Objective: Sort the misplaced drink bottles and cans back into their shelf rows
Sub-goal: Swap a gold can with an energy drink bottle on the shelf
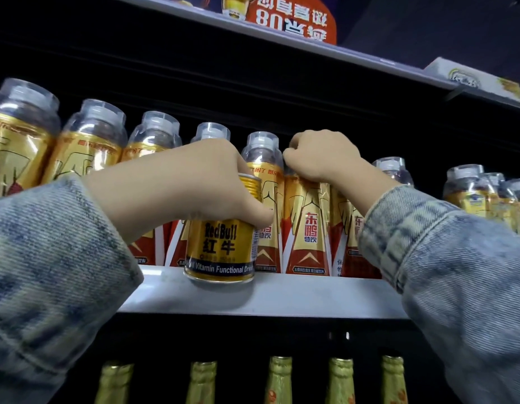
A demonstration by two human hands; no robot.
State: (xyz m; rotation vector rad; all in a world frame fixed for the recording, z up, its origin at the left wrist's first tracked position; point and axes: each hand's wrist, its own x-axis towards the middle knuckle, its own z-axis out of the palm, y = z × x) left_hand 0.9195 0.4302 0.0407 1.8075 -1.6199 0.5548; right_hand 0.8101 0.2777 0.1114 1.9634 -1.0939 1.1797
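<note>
Head view, gripping one squat gold metal can [221,249] from above with left hand [194,182], holding it at grey shelf [311,295] front edge, clasping one red-gold labelled plastic bottle [307,228] by its top with right hand [323,158], showing five foil-wrapped necks [279,377] below.

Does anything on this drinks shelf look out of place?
Yes. The short gold Red Bull can at the shelf's front edge is the only can among a row of tall clear-capped bottles. The left hand grips it from above; the right hand grips the top of one bottle.
</note>
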